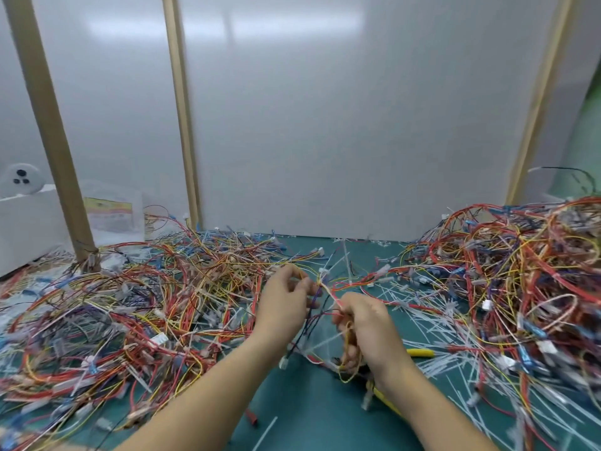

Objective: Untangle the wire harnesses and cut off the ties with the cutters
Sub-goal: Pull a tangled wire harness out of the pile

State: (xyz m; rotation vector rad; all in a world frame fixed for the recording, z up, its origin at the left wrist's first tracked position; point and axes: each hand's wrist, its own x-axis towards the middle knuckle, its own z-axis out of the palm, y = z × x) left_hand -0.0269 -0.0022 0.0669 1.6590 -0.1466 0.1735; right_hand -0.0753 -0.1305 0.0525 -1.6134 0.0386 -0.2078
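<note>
My left hand (286, 304) pinches thin yellow and red strands of a small wire harness (325, 288) held up above the green mat (309, 402). My right hand (364, 323) grips the same harness lower down, with yellow and red loops bunched in its fingers and a white connector dangling below. The yellow-handled cutters (419, 353) lie on the mat just behind and under my right wrist, mostly hidden by it. White cut ties (422, 307) are scattered to the right of my hands.
A large heap of tangled coloured harnesses (113, 304) covers the left of the mat, and a taller heap (520, 271) fills the right. Wooden posts (48, 125) stand at the back left and centre. A white box (26, 222) sits far left.
</note>
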